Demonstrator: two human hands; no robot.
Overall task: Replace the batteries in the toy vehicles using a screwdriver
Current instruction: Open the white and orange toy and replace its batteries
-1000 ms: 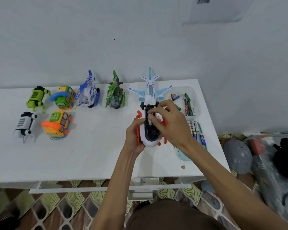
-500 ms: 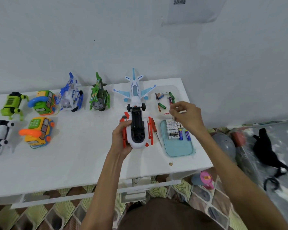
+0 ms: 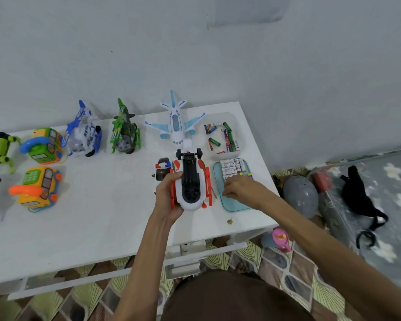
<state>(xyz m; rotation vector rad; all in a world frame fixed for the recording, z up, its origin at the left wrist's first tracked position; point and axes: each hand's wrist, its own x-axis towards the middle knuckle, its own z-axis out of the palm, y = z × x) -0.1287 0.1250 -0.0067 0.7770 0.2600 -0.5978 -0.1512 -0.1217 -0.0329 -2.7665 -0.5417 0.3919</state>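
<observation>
A white and orange toy vehicle (image 3: 191, 200) lies belly-up on the white table (image 3: 90, 223), its black battery compartment (image 3: 190, 174) open and empty-looking. My left hand (image 3: 167, 195) grips the toy's left side. My right hand (image 3: 240, 188) hovers over the teal tray (image 3: 232, 206) of fresh batteries (image 3: 232, 166), fingers curled downward; what they hold is hidden. Between toy and tray shows the thin shaft of a screwdriver (image 3: 214, 194). A clear tray (image 3: 232, 117) behind holds used batteries (image 3: 227, 137).
Along the back stand a white plane (image 3: 176, 126), a green helicopter (image 3: 125, 137), a blue helicopter (image 3: 86, 137) and several bus and robot toys at the left. A small police car (image 3: 161, 170) sits beside my left hand. The table's right edge is close to the trays.
My right hand left the toy, went to the clear tray of used batteries, then came down over the teal tray. My left hand kept hold of the toy. The view shifted right.
</observation>
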